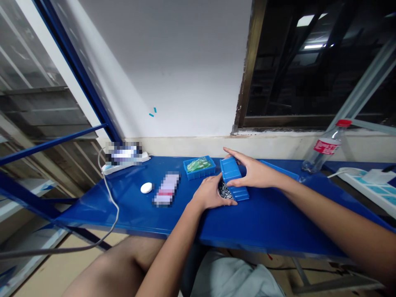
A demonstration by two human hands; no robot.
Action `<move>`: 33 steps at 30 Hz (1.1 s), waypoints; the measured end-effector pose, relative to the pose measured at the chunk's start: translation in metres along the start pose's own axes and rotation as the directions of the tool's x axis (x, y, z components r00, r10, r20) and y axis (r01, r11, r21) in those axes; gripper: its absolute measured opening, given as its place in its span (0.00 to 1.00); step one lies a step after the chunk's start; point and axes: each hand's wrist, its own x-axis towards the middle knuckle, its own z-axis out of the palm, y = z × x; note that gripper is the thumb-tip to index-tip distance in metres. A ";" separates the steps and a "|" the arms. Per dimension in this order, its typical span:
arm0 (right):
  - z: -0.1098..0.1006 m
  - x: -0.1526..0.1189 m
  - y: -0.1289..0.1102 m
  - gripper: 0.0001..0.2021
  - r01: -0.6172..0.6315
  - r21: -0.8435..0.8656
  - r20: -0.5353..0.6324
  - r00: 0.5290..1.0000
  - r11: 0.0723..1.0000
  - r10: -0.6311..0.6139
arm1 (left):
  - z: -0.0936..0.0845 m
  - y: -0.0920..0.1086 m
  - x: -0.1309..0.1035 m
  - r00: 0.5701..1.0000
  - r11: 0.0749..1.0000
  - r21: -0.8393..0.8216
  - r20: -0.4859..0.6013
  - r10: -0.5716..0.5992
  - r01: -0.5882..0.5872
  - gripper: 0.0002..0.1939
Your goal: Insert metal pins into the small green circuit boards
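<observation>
In my right hand (247,167) is a small blue plastic bin (230,168), tilted on its side, with the thumb on the near face and the fingers around the far side. Just below it on the table sits a second blue bin (243,193) with small silvery metal parts (225,191), which look like screws. My left hand (210,193) wraps around the left side of this lower bin, its thumb along the near edge. Whether the two bins touch I cannot tell. Left of them stands a blue bin (198,173) of green pieces in clear plastic (198,163).
On the blue table (139,214) lie a blurred phone-like item (167,189) and a white round object (146,187). A power strip (123,166) and cable stand left. A bottle (323,148), another blue tray (281,170) and a second power strip (368,185) are right.
</observation>
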 end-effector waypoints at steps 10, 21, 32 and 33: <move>0.006 0.005 -0.004 0.59 0.065 -0.045 0.001 0.998 0.997 -0.065 | 0.002 -0.004 -0.001 0.999 0.999 -0.019 -0.033 0.037 -0.038 0.49; -0.005 0.003 -0.008 0.59 0.080 -0.046 0.026 0.997 0.996 -0.079 | 0.003 -0.007 0.000 0.997 0.996 0.042 -0.018 0.079 -0.078 0.45; -0.039 0.003 -0.008 0.45 0.163 -0.171 -0.135 0.973 0.972 -0.187 | 0.006 -0.010 -0.001 0.998 0.996 0.066 0.024 0.056 -0.057 0.56; -0.043 0.003 -0.005 0.41 0.168 -0.200 -0.147 0.969 0.965 -0.199 | 0.006 -0.010 -0.001 0.998 0.996 0.064 0.028 0.055 -0.056 0.56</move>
